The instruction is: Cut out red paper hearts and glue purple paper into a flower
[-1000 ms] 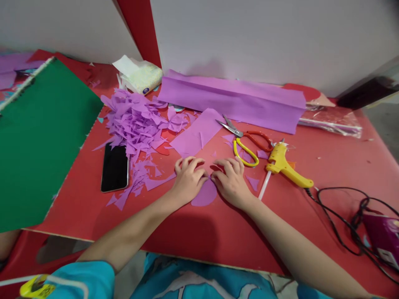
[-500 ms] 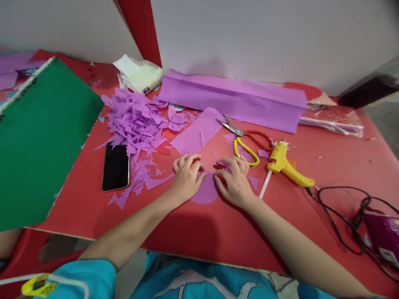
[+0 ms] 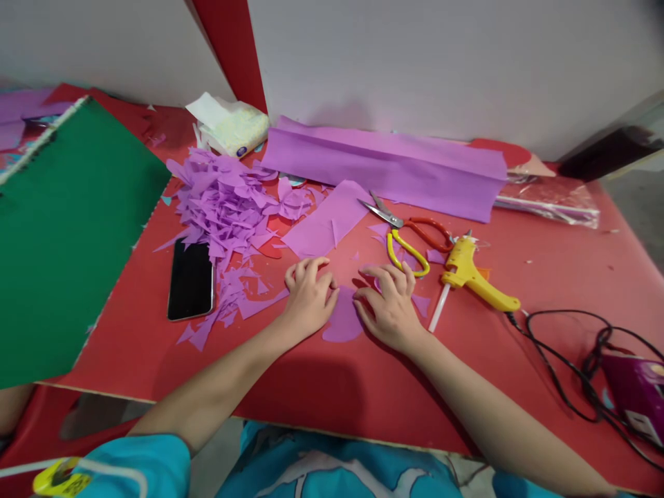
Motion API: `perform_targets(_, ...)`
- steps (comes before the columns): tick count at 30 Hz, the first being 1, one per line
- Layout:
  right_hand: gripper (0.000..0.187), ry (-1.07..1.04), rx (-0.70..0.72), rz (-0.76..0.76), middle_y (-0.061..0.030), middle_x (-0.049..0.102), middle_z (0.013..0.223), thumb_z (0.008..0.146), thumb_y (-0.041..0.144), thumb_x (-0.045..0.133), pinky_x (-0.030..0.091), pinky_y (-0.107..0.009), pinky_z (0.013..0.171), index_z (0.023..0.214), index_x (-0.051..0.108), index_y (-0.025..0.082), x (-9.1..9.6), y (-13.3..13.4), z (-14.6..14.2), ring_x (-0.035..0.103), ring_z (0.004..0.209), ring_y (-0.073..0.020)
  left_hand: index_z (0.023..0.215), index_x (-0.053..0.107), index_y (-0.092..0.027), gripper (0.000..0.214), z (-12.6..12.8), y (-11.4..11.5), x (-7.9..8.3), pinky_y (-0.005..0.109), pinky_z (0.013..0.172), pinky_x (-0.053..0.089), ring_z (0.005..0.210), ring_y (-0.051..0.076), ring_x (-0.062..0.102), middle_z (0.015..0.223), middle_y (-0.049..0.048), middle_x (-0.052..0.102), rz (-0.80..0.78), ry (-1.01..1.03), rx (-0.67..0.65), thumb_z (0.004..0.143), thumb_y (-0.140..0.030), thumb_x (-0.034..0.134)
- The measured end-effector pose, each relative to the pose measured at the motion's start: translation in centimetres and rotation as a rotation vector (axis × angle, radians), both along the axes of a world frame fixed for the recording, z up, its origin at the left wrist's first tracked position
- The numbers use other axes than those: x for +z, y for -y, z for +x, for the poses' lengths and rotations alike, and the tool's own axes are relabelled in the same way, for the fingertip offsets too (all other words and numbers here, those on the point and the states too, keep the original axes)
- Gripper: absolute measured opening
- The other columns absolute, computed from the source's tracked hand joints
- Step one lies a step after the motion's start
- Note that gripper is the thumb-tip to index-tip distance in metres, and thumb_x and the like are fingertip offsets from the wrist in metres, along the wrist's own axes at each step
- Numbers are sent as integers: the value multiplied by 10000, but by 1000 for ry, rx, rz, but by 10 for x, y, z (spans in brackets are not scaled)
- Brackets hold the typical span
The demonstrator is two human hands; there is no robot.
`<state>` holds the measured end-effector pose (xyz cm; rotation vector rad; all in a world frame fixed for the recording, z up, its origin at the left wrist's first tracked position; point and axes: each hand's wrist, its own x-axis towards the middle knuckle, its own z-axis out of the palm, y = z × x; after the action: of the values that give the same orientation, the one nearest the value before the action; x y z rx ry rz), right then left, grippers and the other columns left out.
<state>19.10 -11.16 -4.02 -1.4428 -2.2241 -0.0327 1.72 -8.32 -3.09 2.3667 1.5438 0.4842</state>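
Observation:
A purple piece (image 3: 342, 319) with a rounded lower edge lies flat on the red table between my two hands. At its left side is my left hand (image 3: 310, 299), palm down with fingers bent and apart, a small gap between its thumb and the piece. My right hand (image 3: 390, 304) rests over the right edge of the piece, thumb and fingers parted; part of the piece is hidden beneath it. Just beyond the right hand lie scissors (image 3: 395, 222) with one red and one yellow handle. Small purple scraps (image 3: 421, 304) lie beside that hand.
A yellow glue gun (image 3: 469, 277) with a black cord (image 3: 550, 370) lies at right. On the left are a phone (image 3: 191, 283), a pile of purple scraps (image 3: 223, 200) and a green board (image 3: 77, 249). Behind lie a purple sheet (image 3: 384, 169) and a tissue pack (image 3: 233, 128).
My left hand has shifted slightly left, off the piece's edge. The purple piece has moved a little right, under my right hand, whose fingers have spread slightly.

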Motion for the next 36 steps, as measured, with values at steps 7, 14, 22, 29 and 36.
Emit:
perform_targets(7,53,2,-36,24,-68,552,1079,779,202,576,200,-559,1001,752,621,194,-3,-4,0,411,1068,-269,778,571,-182,51,1,0,-1,478,922,266,1139,277,396,1195,97,496,24,0,1,785,-204,524)
perform_targets(14,80,6,-40,35,-67,554,1077,798,217,565,201,-536,1005,745,620,193,-5,-6,-1,402,1067,-257,756,566,-175,56,2,2,-1,496,929,258,1141,281,396,1206,98,492,34,-32,27,765,-189,513)
perform_targets(22,108,103,-14,28,-71,563,1099,838,200,508,187,-517,1010,801,609,186,-9,-5,-3,382,1080,-246,751,571,-175,67,2,3,1,523,940,250,1148,285,396,1222,104,486,17,-46,32,745,-164,505)
perform_targets(29,124,90,-4,13,-79,561,1104,854,180,474,178,-519,1011,805,587,175,-10,-5,-4,387,1088,-245,779,564,-175,75,3,5,5,534,957,223,1139,285,407,1210,100,500,17,-54,49,754,-154,496)
perform_targets(36,125,-16,-43,68,-67,568,1045,857,180,460,176,-515,1025,797,569,188,-9,-2,-2,415,1063,-234,871,587,-199,140,2,2,4,480,971,261,1139,256,398,1201,83,495,2,88,93,839,-268,469)
